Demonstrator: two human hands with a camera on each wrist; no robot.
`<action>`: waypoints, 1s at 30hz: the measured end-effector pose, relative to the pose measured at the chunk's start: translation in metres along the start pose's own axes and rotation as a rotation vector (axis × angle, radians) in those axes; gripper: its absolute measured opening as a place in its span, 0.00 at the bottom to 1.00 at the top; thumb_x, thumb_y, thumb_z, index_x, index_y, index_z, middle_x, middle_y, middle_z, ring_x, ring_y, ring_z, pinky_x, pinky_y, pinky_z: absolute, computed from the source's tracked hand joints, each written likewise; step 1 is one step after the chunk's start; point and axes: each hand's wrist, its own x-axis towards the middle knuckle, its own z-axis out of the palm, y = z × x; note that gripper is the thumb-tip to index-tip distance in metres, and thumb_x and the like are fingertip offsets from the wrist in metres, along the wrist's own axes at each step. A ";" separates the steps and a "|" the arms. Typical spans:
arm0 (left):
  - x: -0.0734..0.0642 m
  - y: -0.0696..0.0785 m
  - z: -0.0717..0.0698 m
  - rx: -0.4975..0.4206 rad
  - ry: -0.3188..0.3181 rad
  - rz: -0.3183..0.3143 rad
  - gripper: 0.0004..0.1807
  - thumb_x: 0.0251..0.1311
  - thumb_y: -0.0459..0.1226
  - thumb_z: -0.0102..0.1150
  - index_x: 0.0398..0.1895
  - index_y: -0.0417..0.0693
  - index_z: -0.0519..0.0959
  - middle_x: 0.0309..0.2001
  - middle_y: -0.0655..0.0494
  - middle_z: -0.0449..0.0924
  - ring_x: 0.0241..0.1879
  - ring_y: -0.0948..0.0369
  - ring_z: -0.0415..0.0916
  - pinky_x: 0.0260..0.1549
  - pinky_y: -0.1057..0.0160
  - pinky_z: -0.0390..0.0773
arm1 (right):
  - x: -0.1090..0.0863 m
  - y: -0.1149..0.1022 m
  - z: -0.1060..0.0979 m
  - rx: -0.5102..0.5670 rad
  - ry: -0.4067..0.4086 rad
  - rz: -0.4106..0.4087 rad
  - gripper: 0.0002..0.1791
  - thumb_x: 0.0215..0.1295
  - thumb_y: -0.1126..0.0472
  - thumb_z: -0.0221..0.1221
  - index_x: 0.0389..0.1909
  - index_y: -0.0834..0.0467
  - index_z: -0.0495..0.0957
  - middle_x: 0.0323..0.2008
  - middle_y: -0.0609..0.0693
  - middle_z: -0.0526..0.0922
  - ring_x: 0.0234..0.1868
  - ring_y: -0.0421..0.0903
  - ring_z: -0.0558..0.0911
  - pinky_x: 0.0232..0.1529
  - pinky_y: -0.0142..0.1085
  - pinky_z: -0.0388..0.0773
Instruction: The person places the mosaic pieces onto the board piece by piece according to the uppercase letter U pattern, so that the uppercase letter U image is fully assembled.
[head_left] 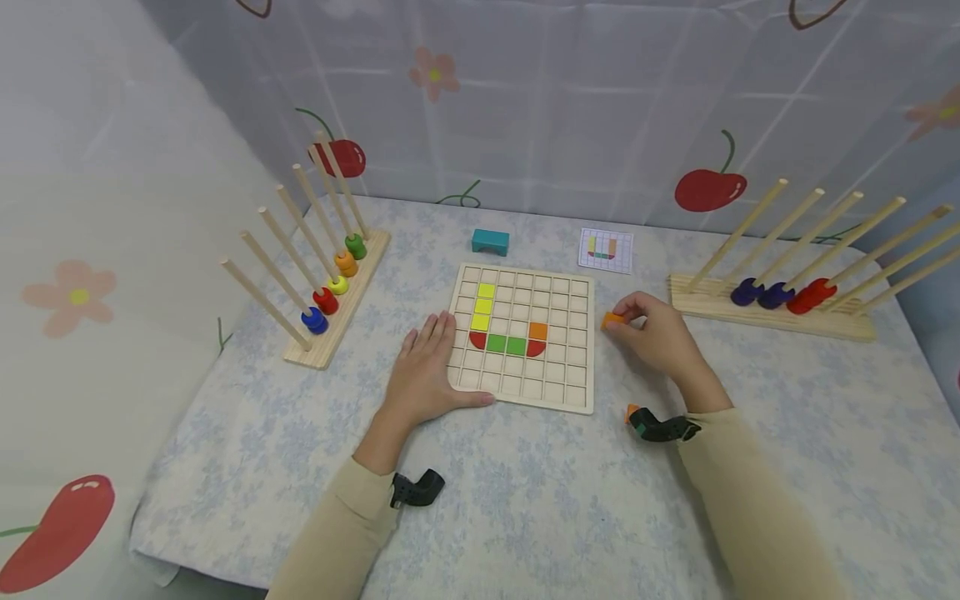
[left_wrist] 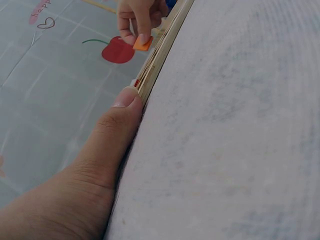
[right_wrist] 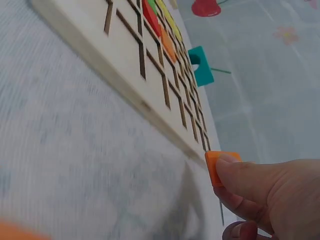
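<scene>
My right hand (head_left: 651,333) pinches an orange square tile (right_wrist: 222,165) between thumb and fingers, just off the right side of the wooden grid board (head_left: 552,372). At the board's lower left corner lies my left hand (head_left: 427,371), fingers straight along the left side and thumb (left_wrist: 120,115) against the front edge. Set in the board are three yellow tiles (head_left: 483,306), two green tiles (head_left: 506,343), two red rounded tiles (head_left: 536,348) and an orange tile (head_left: 537,331). Another orange tile (head_left: 632,411) lies on the cloth, partly hidden by the right wrist camera.
A pattern card (head_left: 606,250) and a teal bridge-shaped block (head_left: 491,242) lie behind the board. Wooden peg racks with coloured beads stand on both sides, the left rack (head_left: 330,333) and the right rack (head_left: 780,315), their tall pegs sticking up. Patterned cloth (head_left: 540,500) covers the table.
</scene>
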 end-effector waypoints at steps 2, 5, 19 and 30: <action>0.000 0.000 0.000 0.000 -0.001 -0.001 0.79 0.32 0.84 0.53 0.80 0.47 0.37 0.81 0.53 0.36 0.81 0.57 0.32 0.79 0.49 0.38 | 0.006 -0.009 0.006 0.002 -0.017 -0.004 0.12 0.66 0.55 0.64 0.44 0.58 0.76 0.42 0.57 0.83 0.44 0.54 0.80 0.38 0.39 0.72; 0.000 0.000 0.000 -0.003 -0.004 -0.004 0.79 0.32 0.83 0.54 0.80 0.47 0.37 0.81 0.54 0.36 0.81 0.57 0.31 0.79 0.49 0.38 | 0.015 -0.023 0.015 0.009 -0.041 -0.002 0.12 0.66 0.56 0.65 0.44 0.56 0.77 0.41 0.55 0.84 0.43 0.53 0.79 0.39 0.39 0.71; 0.000 0.000 0.000 -0.014 -0.004 -0.002 0.79 0.32 0.84 0.53 0.80 0.47 0.37 0.81 0.54 0.36 0.81 0.57 0.32 0.79 0.49 0.38 | 0.036 -0.066 0.048 0.028 -0.138 0.036 0.11 0.67 0.53 0.64 0.44 0.54 0.77 0.40 0.51 0.81 0.39 0.50 0.76 0.41 0.40 0.71; 0.000 0.000 -0.002 -0.017 0.000 0.004 0.79 0.32 0.84 0.53 0.80 0.46 0.38 0.81 0.53 0.37 0.81 0.57 0.32 0.79 0.49 0.38 | 0.041 -0.073 0.056 -0.027 -0.149 0.031 0.11 0.68 0.55 0.62 0.47 0.55 0.80 0.46 0.53 0.81 0.46 0.52 0.79 0.49 0.46 0.76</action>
